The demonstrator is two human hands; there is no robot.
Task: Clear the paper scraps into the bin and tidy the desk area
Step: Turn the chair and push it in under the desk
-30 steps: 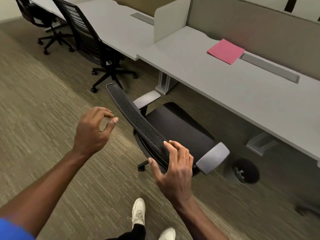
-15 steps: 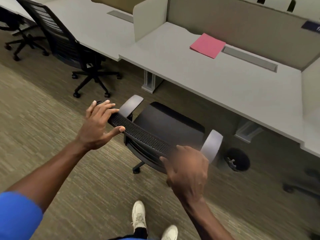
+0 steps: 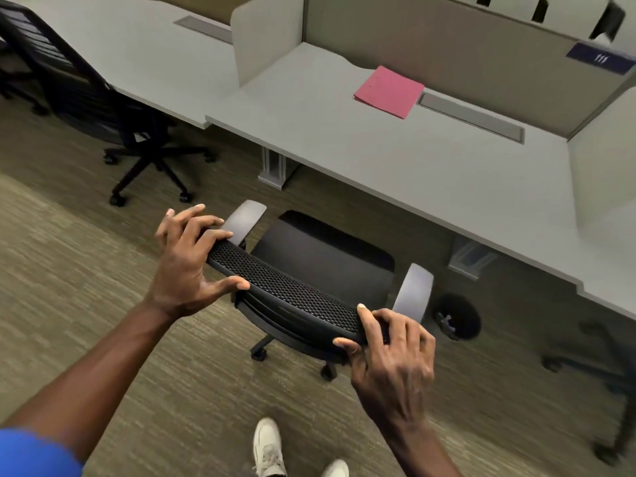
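A black office chair [image 3: 320, 256] with a mesh back and grey armrests stands in front of the grey desk [image 3: 395, 166], its seat turned toward the desk. My left hand [image 3: 186, 266] grips the left end of the chair's back rail. My right hand [image 3: 392, 359] grips the right end of the same rail. A pink folder [image 3: 389, 91] lies flat near the back of the desk. A small black bin [image 3: 457, 320] sits on the carpet under the desk edge, right of the chair, with something pale inside.
A second black chair [image 3: 86, 94] stands at the neighbouring desk on the left. Another chair's base [image 3: 599, 366] shows at the right edge. Grey partitions [image 3: 265, 36] wall the desk. My white shoes [image 3: 268, 445] are on the carpet behind the chair.
Both hands have closed on the chair's back rail; a second ago the left hand was off it. The chair has turned to face the desk and sits closer to it.
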